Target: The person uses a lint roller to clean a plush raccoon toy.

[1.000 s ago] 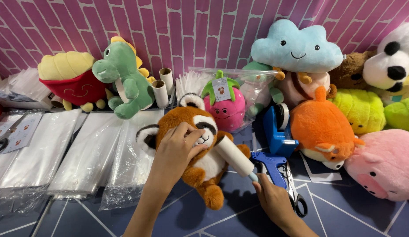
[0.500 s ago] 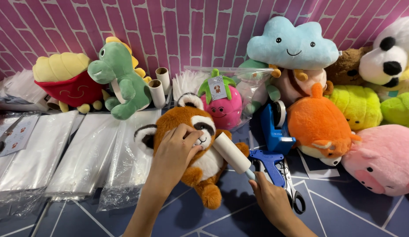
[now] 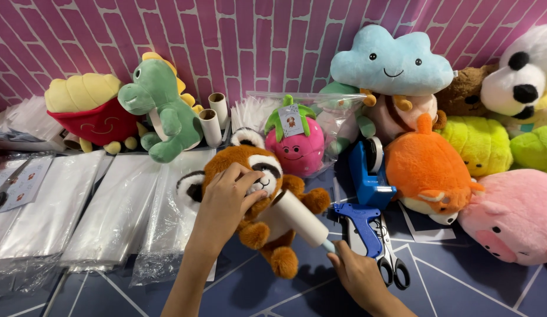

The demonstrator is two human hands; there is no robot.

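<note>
A brown and white red panda plush (image 3: 259, 202) lies on the dark blue table (image 3: 461, 287), face up. My left hand (image 3: 226, 199) grips its head from the left, fingers over its face. My right hand (image 3: 358, 276) holds the pale blue handle of a white lint roller (image 3: 300, 218), whose roll presses against the plush's belly and arm.
Stacks of clear plastic bags (image 3: 115, 211) lie to the left. A blue tagging gun (image 3: 361, 226), scissors (image 3: 394, 264) and a blue tape dispenser (image 3: 367, 173) sit right of the roller. Plush toys line the pink brick wall: green dinosaur (image 3: 165, 111), pink strawberry (image 3: 297, 147), blue cloud (image 3: 391, 64), orange fox (image 3: 429, 170), pink pig (image 3: 511, 217).
The view has shifted slightly. The lint roller has moved a little along the plush's body; my left hand keeps its grip on the head.
</note>
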